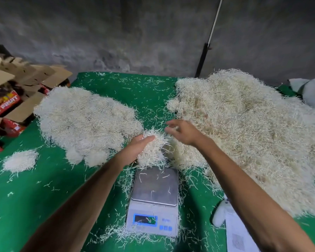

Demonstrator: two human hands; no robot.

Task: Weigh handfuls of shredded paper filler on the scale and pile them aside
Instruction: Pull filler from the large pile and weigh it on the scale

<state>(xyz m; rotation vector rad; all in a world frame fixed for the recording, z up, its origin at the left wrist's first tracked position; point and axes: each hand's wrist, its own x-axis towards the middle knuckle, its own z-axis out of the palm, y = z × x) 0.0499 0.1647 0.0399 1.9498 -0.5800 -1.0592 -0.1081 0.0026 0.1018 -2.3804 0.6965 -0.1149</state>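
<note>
Boxes [16,99] crowd the green table's [35,193] left edge; weighed pile [84,122] beside them. Left hand [135,150] cups a handful [153,150] above the scale [154,200] — right hand [182,131], fingers spread, holds nothing — big heap [244,133] right.

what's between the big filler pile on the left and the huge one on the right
In the head view, green cloth strewn with loose strands separates the left pile from the right pile; nearer, the left hand holds a handful.

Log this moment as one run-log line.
left hand: holds filler handful | right hand: open, above it | scale: pan nearly bare | piles: both sides
</note>
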